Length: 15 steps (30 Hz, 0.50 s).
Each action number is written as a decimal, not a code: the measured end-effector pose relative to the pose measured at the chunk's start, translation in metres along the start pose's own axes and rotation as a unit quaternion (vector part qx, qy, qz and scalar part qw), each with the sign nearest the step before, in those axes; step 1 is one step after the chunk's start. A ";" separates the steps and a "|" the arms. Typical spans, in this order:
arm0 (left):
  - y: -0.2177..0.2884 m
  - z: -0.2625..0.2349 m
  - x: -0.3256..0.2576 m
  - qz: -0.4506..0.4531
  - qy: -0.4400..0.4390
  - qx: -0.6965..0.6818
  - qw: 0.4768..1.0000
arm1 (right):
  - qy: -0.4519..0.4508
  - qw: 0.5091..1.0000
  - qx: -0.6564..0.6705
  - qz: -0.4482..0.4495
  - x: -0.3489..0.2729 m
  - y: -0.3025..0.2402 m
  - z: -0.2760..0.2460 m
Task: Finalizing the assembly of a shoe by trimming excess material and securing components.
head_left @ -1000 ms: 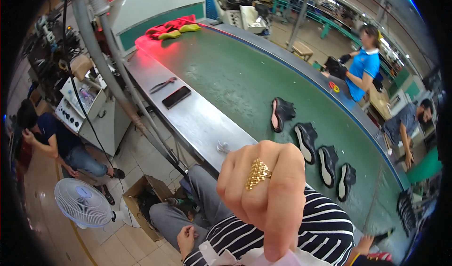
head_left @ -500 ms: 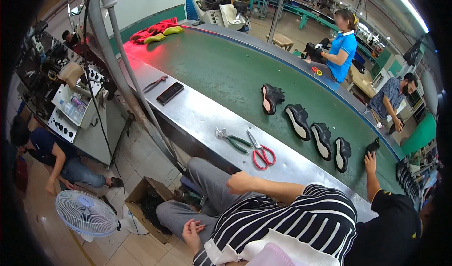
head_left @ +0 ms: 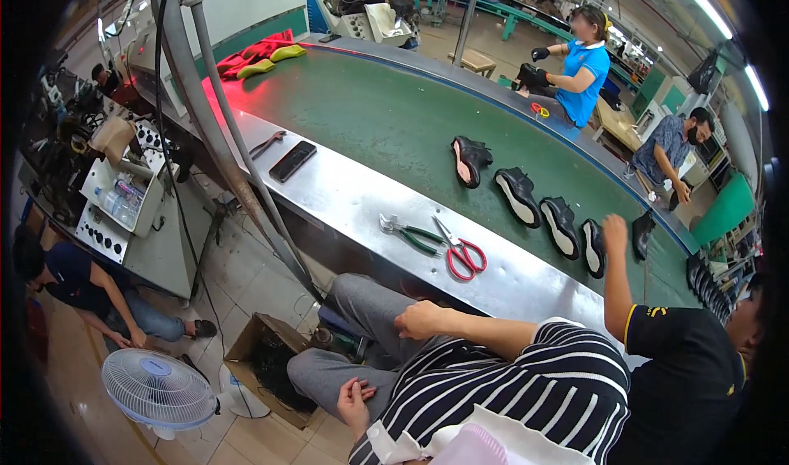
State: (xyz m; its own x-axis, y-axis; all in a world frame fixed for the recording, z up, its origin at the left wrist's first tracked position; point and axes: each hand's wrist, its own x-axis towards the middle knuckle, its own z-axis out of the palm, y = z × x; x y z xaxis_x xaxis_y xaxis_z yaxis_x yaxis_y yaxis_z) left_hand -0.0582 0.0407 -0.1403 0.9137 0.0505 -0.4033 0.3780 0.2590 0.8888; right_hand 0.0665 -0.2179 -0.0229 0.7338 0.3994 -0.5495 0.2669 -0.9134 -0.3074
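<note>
My right hand rests as a loose fist on my grey-trousered thigh, and nothing shows in it. Lower down, my left hand lies against my other leg, its fingers slightly curled and apart, holding nothing. On the metal ledge beyond my right hand lie red-handled scissors and green-handled pincers. Farther left on that ledge are a phone and another pair of pliers. Several black shoes with pale soles lie in a row on the green conveyor belt.
A neighbour's hand reaches over the belt near a black shoe. Across the belt, a person in blue handles a black shoe. A metal post, a fan and a cardboard box stand left of me.
The neighbour's hand has drawn back left from the far black shoe toward the row. Across the belt, the worker in blue has raised a gloved hand. My own hands keep their places.
</note>
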 end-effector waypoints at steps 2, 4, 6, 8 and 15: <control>-0.001 -0.002 0.001 0.000 -0.008 -0.003 1.000 | 0.018 1.000 0.012 0.010 -0.004 0.002 0.008; 0.003 -0.001 0.002 -0.005 -0.019 0.007 1.000 | 0.004 0.999 0.021 0.026 -0.007 -0.002 0.009; 0.001 -0.004 0.007 -0.005 -0.033 0.005 0.999 | 0.015 0.998 0.044 0.037 -0.012 -0.006 0.012; -0.002 -0.007 0.008 -0.004 -0.046 0.001 0.999 | 0.011 0.998 0.043 0.034 -0.017 -0.011 0.010; 0.005 -0.003 0.003 0.021 -0.068 -0.011 0.997 | 0.040 0.998 0.051 0.007 -0.032 -0.027 0.014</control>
State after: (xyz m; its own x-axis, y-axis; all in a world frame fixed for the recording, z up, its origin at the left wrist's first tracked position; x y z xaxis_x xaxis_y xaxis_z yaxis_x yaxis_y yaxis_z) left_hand -0.0543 0.0448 -0.1373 0.9413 -0.0696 -0.3304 0.3363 0.2813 0.8988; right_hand 0.0269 -0.2055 -0.0078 0.7855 0.3748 -0.4924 0.1935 -0.9046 -0.3799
